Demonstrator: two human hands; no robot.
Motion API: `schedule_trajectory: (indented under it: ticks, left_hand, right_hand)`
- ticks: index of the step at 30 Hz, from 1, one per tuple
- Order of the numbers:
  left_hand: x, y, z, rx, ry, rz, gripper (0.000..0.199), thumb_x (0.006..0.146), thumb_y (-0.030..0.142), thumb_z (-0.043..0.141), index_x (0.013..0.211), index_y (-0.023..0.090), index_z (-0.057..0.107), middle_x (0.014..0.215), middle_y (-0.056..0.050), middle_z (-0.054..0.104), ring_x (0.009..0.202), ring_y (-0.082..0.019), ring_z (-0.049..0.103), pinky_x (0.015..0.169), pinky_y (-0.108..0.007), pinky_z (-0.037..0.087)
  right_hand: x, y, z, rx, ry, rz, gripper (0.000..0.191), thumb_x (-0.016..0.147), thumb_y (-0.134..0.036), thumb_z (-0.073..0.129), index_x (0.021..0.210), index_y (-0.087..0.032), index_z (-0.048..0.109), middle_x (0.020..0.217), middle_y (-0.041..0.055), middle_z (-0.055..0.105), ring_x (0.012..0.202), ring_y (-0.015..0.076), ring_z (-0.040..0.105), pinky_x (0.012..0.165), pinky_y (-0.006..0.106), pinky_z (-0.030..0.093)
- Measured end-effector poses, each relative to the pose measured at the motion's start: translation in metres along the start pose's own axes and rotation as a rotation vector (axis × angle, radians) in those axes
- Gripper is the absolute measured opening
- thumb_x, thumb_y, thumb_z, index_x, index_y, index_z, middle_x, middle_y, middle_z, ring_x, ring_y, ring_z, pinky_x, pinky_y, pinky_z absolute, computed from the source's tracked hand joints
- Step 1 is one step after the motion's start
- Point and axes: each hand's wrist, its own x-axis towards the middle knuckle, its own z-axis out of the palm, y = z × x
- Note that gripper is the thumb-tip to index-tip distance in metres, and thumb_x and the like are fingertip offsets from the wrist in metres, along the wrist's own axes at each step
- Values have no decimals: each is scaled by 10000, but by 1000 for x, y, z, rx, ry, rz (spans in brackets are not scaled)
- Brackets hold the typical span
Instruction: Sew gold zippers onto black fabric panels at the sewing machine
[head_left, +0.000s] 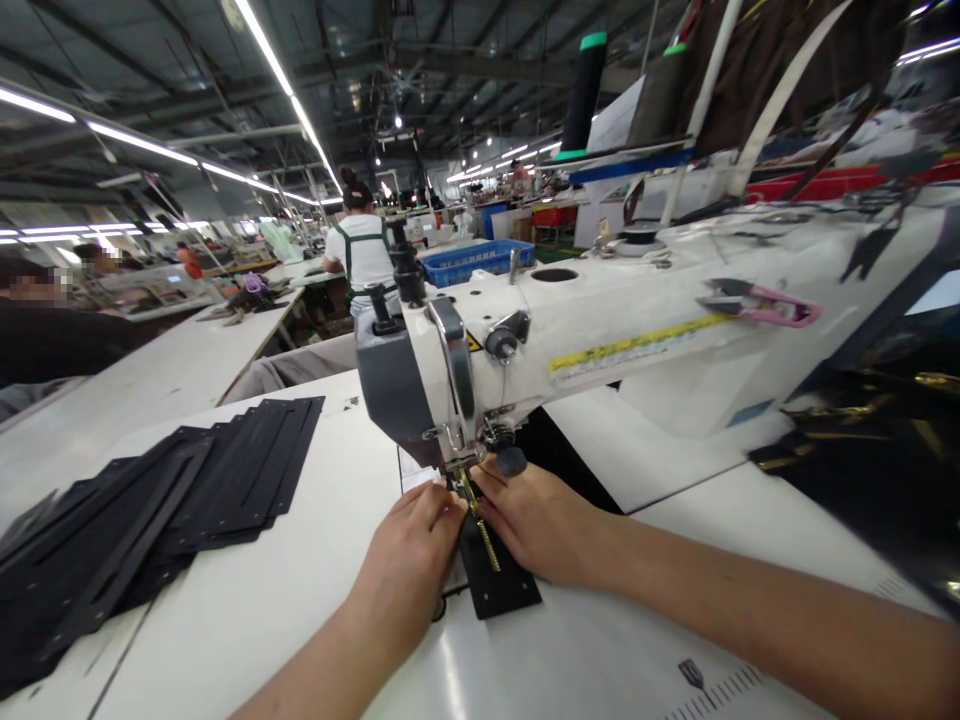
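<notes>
At the bottom centre of the frame, the near end of a black panel (506, 598) lies on the white table (292, 590), a gold-toothed zipper (491, 550) running up its middle to the sewing machine (630, 310). The left hand (420, 545) is at the panel's left edge, fingers bunched; the right hand (544, 520) lies along its right side, fingers reaching close to the presser foot (459, 462). Whether either hand grips the panel or only presses on it, I cannot tell. Good work here likely asks for the panel to lie flat, light even pressure from both sides, the teeth in line with the foot, and fingertips well out of the needle's path. The needle's own point is too small to make out.

At the left of the frame, slotted black pieces (247, 475) lie overlapping on the table. Pink-handled snips (772, 303) rest on the machine's arm. Farther back are a blue crate (480, 264) and, upper centre-left, a person in a white top (369, 258), facing away.
</notes>
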Motion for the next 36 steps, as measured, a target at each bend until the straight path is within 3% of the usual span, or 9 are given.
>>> schedule_trajectory:
  ticks: [6, 12, 17, 26, 29, 31, 34, 36]
  left_hand:
    - [-1, -2, -3, -14, -40, -88, 198, 837, 99, 385, 877, 147, 573, 839, -79, 585, 792, -191, 593, 702, -336, 549]
    - [-12, 8, -4, 49, 15, -22, 296, 807, 60, 383, 1028, 136, 566, 999, -109, 612, 986, -249, 568, 820, -393, 522]
    - [-12, 9, -2, 66, -9, -33, 272, 825, 82, 391, 1009, 127, 587, 990, -121, 615, 971, -250, 575, 827, -403, 518]
    - [-8, 10, -5, 49, -20, -36, 234, 784, 48, 436, 939, 102, 603, 955, -135, 611, 916, -242, 580, 793, -403, 526]
    - [-7, 11, -9, 16, -42, -72, 265, 759, 19, 427, 937, 112, 600, 925, -113, 621, 907, -224, 585, 801, -389, 521]
    - [-10, 14, -13, -25, -40, -80, 277, 763, 28, 428, 967, 119, 591, 940, -106, 631, 916, -213, 589, 823, -390, 511]
    - [-17, 21, -19, -96, -7, -46, 246, 788, 76, 440, 975, 127, 591, 996, -105, 642, 946, -208, 590, 859, -399, 488]
    - [-19, 27, -24, -129, -1, -33, 252, 764, 87, 459, 973, 127, 594, 1031, -114, 634, 972, -214, 582, 880, -405, 466]
  right_hand:
    - [6, 7, 1, 16, 22, 18, 194, 829, -119, 410, 921, -95, 579, 912, 123, 626, 879, 228, 566, 835, 363, 446]
    - [8, 5, 3, 184, 104, 154, 160, 781, -122, 522, 894, -174, 622, 933, 48, 654, 948, 184, 576, 862, 297, 435]
    - [12, 6, 8, 86, 124, 254, 88, 769, -175, 574, 793, -182, 658, 858, 22, 681, 862, 156, 613, 826, 235, 448]
    - [29, 5, 17, -114, 138, 421, 215, 821, -210, 498, 739, -139, 683, 776, 128, 676, 767, 270, 628, 722, 377, 468]
    - [21, 1, 6, -102, 104, 359, 221, 851, -199, 468, 819, -143, 680, 812, 109, 680, 767, 227, 633, 712, 326, 481]
    - [5, -4, -5, -67, 67, 258, 203, 848, -252, 503, 941, -160, 658, 936, 80, 669, 872, 192, 614, 775, 280, 473]
    - [-26, -14, -16, -22, 3, -1, 444, 793, -362, 576, 1163, -120, 546, 1197, 109, 553, 1116, 226, 484, 954, 346, 378]
    - [-37, -18, -20, 13, -8, -114, 408, 834, -285, 513, 1185, -76, 523, 1227, 138, 525, 1143, 241, 455, 982, 393, 339]
